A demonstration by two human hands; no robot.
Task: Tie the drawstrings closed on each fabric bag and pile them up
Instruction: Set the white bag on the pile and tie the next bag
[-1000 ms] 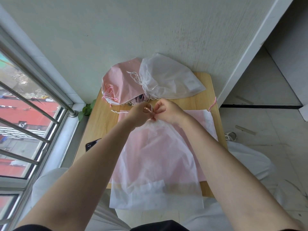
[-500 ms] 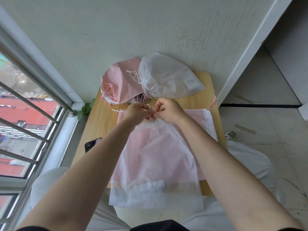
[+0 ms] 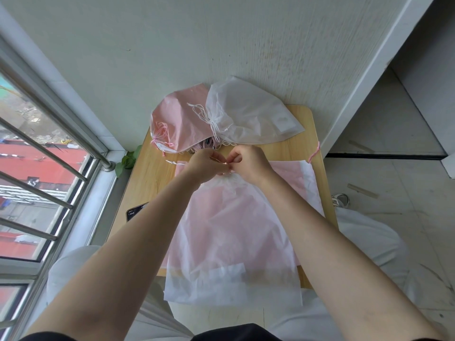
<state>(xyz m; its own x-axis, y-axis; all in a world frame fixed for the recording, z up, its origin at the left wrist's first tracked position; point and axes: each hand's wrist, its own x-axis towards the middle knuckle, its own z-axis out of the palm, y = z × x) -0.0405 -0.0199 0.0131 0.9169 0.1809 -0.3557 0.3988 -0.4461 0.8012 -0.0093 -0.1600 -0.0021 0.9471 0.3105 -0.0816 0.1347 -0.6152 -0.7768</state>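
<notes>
A person's left hand point(image 3: 205, 163) and right hand point(image 3: 248, 163) meet at the gathered mouth of a white bag point(image 3: 229, 242), each pinching its thin drawstring point(image 3: 219, 160) between curled fingertips. The bag trails back from the grip across a wooden table point(image 3: 150, 173), over a flat pink bag point(image 3: 285, 172). Just beyond the hands lies a pile of tied bags point(image 3: 221, 119), pink and white. A phone point(image 3: 134, 211) sits left of the forearms.

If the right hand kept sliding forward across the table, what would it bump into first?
Probably the white tied bag on the pile just beyond the right hand, then the wall. Depth is hard to judge.
</notes>
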